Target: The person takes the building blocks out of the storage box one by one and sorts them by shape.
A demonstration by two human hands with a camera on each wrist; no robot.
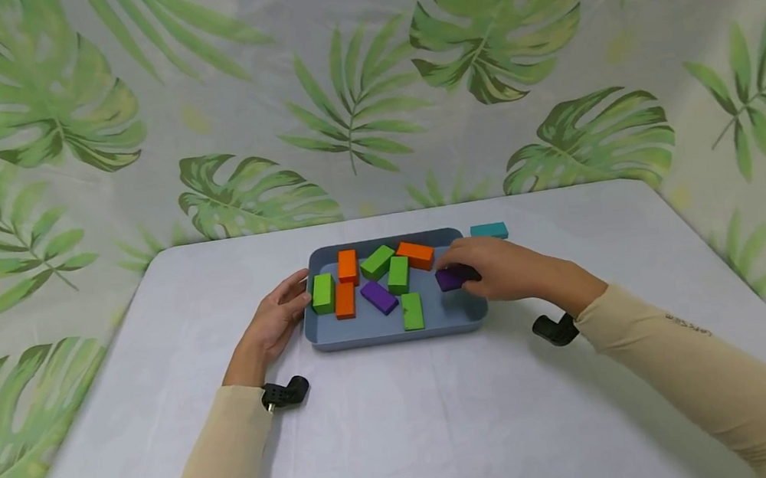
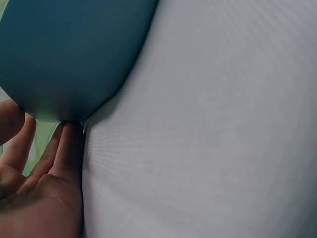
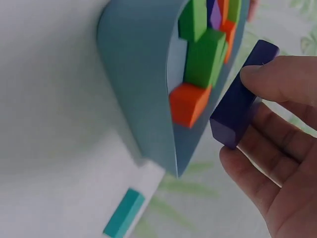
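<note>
A grey-blue tray (image 1: 399, 338) holds several orange, green and purple blocks, among them a purple block (image 1: 379, 298) lying aslant near the middle. My right hand (image 1: 506, 267) pinches another purple block (image 3: 240, 96) between thumb and fingers, over the tray's right end and above its rim in the right wrist view. At the tray's left end, my left hand (image 1: 276, 318) rests its fairly straight fingers against the outer wall (image 2: 74, 59). An orange block (image 3: 189, 105) and a green block (image 3: 203, 57) show inside the tray, near the right hand.
A teal block (image 1: 489, 231) lies on the white tablecloth (image 1: 387, 423), just outside the tray's back right corner. Behind the table hangs a leaf-patterned cloth (image 1: 378, 185). A black wrist camera (image 1: 287, 392) juts from the left wrist, another (image 1: 555, 329) from the right.
</note>
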